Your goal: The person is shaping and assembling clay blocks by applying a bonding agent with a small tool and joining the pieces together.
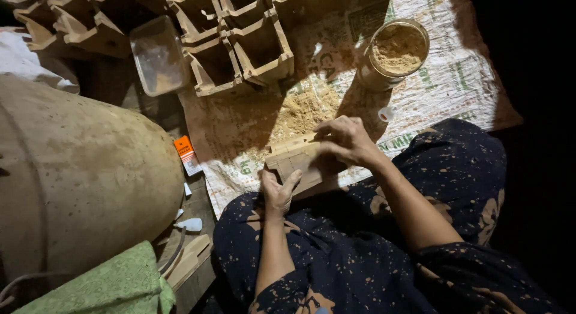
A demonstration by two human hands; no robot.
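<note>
I hold the wooden box (298, 163) over my lap, just near of the sawdust pile (305, 110); my left hand (278, 193) clasps its near edge, my right hand (346, 140) presses flat on top; best to rub evenly while bracing firmly.

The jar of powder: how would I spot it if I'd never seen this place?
Find the white woven sack spread on the floor. At its far end, right of the wooden boxes, stands the jar. It alone is round and clear, open-topped, and filled with tan powder.
</note>
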